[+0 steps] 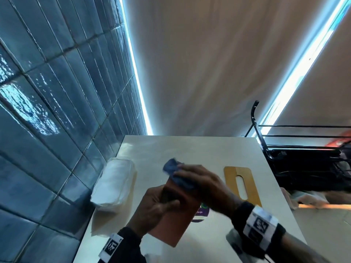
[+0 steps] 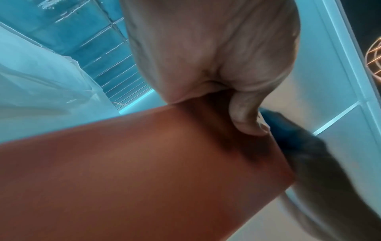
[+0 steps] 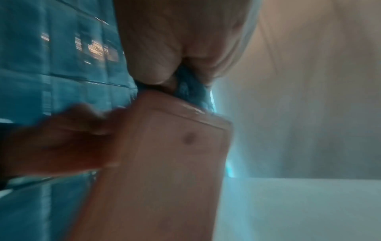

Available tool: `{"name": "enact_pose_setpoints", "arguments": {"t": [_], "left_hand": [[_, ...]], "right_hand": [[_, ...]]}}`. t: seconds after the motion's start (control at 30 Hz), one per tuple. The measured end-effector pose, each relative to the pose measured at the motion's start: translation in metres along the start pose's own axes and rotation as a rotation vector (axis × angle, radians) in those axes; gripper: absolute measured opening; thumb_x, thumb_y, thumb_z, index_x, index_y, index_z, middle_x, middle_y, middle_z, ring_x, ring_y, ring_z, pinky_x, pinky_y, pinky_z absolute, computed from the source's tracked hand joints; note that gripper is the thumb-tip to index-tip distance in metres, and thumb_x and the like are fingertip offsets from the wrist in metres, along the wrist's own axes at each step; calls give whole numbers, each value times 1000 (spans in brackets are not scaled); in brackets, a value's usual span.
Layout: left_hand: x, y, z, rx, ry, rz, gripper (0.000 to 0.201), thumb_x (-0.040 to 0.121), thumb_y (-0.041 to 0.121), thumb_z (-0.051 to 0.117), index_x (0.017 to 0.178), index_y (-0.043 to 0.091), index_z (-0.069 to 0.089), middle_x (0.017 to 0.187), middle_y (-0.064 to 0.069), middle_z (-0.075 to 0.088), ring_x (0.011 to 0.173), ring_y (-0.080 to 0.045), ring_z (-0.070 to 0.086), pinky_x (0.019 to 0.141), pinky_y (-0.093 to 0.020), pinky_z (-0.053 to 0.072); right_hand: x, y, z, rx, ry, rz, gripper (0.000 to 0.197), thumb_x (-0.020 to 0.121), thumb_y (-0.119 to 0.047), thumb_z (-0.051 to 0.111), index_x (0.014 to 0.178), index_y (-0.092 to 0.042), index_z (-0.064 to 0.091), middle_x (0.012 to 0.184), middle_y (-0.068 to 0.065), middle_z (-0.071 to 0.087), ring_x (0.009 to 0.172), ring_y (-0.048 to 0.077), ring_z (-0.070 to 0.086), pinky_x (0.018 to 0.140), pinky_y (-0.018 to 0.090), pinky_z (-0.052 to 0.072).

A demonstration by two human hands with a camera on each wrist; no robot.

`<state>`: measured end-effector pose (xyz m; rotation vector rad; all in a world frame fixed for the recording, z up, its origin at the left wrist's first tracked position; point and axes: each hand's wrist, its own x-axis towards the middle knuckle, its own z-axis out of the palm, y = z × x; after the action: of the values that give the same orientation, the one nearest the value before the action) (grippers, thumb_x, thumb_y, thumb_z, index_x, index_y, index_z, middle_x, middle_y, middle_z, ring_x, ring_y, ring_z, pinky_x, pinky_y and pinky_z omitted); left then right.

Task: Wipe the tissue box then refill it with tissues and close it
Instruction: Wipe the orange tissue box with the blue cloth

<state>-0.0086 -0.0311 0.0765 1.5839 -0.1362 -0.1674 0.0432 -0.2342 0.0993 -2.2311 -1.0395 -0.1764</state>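
Observation:
A brown wooden tissue box [image 1: 176, 219] is tilted up off the table [image 1: 218, 149], gripped along its left side by my left hand [image 1: 157, 207]. My right hand [image 1: 201, 183] holds a blue cloth [image 1: 175, 172] and presses it against the box's upper end. The left wrist view shows my thumb [image 2: 245, 117] curled over the box [image 2: 134, 171] edge, with the cloth [image 2: 288, 130] just beyond. In the blurred right wrist view the cloth [image 3: 189, 91] is bunched under my palm on the box [image 3: 164, 163]. The slotted wooden lid [image 1: 242, 184] lies flat to the right. A clear-wrapped pack of white tissues [image 1: 114, 184] lies to the left.
A blue tiled wall [image 1: 47, 111] runs along the table's left edge, close to the tissue pack. A black wire rack [image 1: 303, 149] stands off the table's right side. A round purple sticker [image 1: 202, 212] shows under the box.

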Motion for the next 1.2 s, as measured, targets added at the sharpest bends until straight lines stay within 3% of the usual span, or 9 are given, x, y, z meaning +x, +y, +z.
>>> {"name": "enact_pose_setpoints", "arguments": {"t": [0.07,0.23,0.4,0.47,0.6,0.77,0.9,1.07,1.2], "left_hand": [[0,-1,0,29,3,6,19,71,16,77,87,26,78,84,1,79,81,-13,72,75,-30,55],[1,3,-4,4,0,3,21,66,27,75,87,26,80,87,-2,81,81,-20,76,72,-35,60],[5,-1,-8,25,43,-5,21,65,33,77,84,26,77,78,2,78,75,-14,70,74,-38,54],[9,3,-9,13,42,-9,22,65,32,77,86,26,77,80,0,79,76,-15,72,72,-37,55],[8,9,-11,15,12,6,22,70,18,76,88,30,79,86,0,80,80,-15,75,70,-28,59],[7,9,-12,103,56,-4,45,81,-8,71,75,36,77,69,9,77,66,-4,70,64,-21,52],[10,12,-7,60,-1,21,22,75,12,77,86,31,79,85,1,80,80,-16,75,71,-28,58],[8,7,-14,70,70,23,18,68,24,79,86,28,78,82,2,80,77,-14,73,72,-34,56],[12,11,-23,93,15,18,19,74,20,75,91,27,77,91,3,80,85,-15,75,76,-33,59]], "right_hand": [[5,8,-5,-5,75,159,44,91,-27,46,127,-13,67,135,9,62,118,23,60,93,45,54],[-5,-26,9,26,-73,-162,36,97,-24,59,131,-13,62,142,9,56,130,21,53,109,27,44],[10,19,3,-2,122,191,39,93,-31,51,122,-13,70,131,8,65,116,25,64,96,38,52],[1,4,8,-12,124,102,36,94,-24,55,125,-13,68,134,7,62,122,20,59,99,34,51],[-10,-10,17,46,14,-115,41,92,2,63,130,-13,64,142,6,55,132,17,51,106,28,47],[-13,17,12,9,187,219,57,77,15,51,125,-11,68,136,9,61,126,25,56,99,47,52],[0,-26,5,104,30,-65,33,98,-17,54,129,-12,66,141,7,58,132,17,52,108,29,45],[14,16,-8,40,103,245,47,86,-13,39,120,-10,71,131,12,66,119,27,61,98,46,52],[-7,-18,-3,-7,32,8,50,80,8,61,125,-13,67,137,8,60,126,19,53,103,29,50]]}}
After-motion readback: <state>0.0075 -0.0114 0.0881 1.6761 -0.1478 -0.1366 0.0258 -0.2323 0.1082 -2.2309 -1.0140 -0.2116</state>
